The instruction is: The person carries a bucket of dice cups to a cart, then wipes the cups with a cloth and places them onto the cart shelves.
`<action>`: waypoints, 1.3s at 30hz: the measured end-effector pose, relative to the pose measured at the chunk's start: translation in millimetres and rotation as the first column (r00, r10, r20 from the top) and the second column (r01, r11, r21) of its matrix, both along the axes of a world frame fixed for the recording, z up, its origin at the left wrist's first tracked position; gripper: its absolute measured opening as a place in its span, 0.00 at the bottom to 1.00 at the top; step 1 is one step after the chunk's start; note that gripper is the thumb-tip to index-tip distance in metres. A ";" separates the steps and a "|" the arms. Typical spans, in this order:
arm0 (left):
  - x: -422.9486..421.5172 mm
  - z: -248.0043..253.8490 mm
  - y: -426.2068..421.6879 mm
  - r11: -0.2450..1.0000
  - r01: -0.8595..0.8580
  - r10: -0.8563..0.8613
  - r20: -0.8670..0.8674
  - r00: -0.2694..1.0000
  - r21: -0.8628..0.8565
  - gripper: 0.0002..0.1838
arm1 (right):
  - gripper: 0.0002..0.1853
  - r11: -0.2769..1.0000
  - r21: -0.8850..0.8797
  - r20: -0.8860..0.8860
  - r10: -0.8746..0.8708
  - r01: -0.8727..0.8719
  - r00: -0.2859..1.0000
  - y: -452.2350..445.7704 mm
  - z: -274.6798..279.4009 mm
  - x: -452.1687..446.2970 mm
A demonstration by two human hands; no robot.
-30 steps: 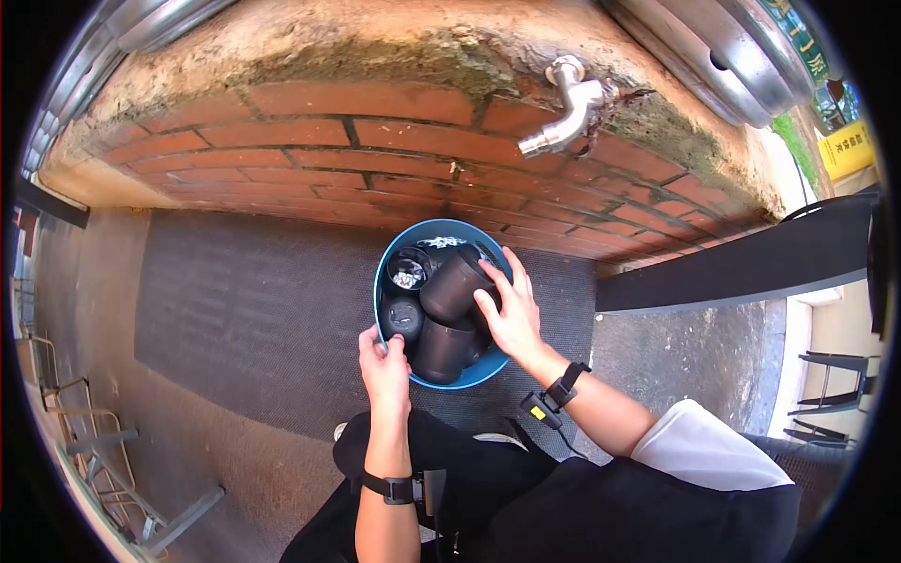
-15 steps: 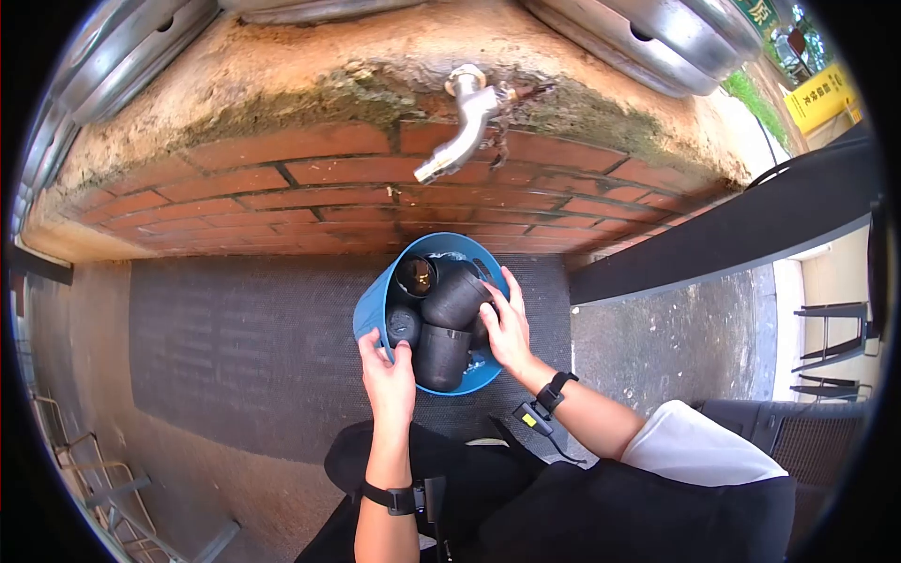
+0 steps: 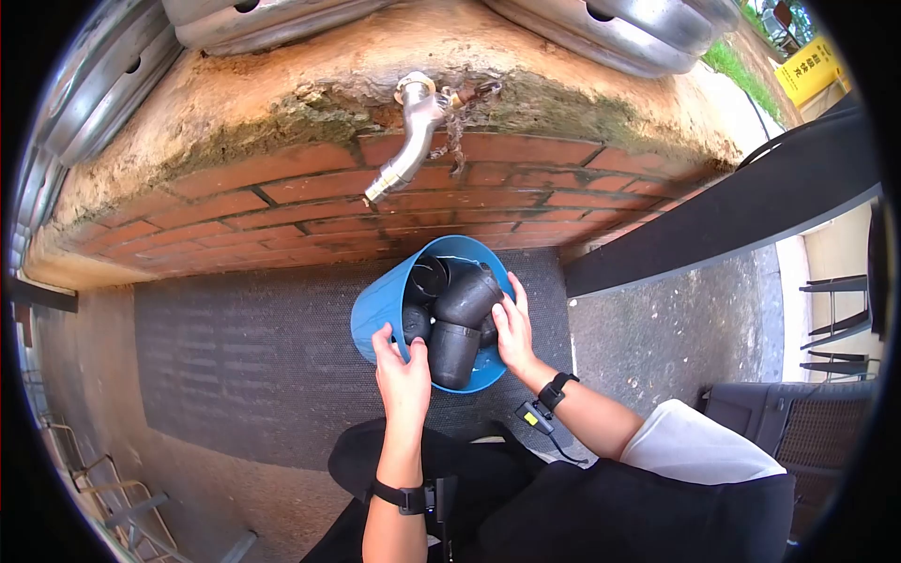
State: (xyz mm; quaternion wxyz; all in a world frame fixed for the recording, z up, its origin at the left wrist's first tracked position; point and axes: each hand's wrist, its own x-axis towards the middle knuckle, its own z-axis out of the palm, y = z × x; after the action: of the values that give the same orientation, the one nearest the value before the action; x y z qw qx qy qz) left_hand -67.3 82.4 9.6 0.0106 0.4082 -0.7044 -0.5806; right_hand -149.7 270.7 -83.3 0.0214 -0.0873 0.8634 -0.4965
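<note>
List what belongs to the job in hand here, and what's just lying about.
Seemingly in the job:
- blue bucket, tilted, left hand and right hand at its rim
- black containers inside it

Seemingly just around:
- tap, untouched
- large metal pieces
- yellow sign

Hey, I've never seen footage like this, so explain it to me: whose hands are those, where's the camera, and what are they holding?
There's no machine here. A person wears one camera on their head, looking forward and down; its wide lens curves everything. Those are the wearer's own bare hands. The left hand grips the rim of a tilted blue bucket, and the right hand holds its opposite side. Inside are several black containers. Below is a dark mat; whether the bucket's base touches it is hidden. Ahead, a metal tap juts out above a brick wall.
</note>
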 end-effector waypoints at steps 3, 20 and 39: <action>-4.9 4.0 0.9 1.000 0.022 -0.022 0.021 1.000 -0.012 0.31 | 0.25 1.000 -0.011 0.006 -0.020 0.021 1.000 1.8 -1.9 1.4; -28.1 23.9 20.3 0.995 0.087 -0.088 0.024 0.996 0.047 0.34 | 0.25 0.981 -0.160 0.057 -0.106 0.114 0.993 17.8 -16.0 -2.1; -31.0 -13.3 22.6 0.993 0.064 -0.071 -0.066 0.995 -0.097 0.33 | 0.27 0.984 -0.141 0.059 -0.103 0.111 0.993 17.6 -14.5 -5.4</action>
State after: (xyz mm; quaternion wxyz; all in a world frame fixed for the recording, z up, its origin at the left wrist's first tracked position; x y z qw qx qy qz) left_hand -98.2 105.0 -3.7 0.0349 0.3628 -0.7438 -0.5603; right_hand -155.1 288.2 -97.9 0.0107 -0.0292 0.8280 -0.5598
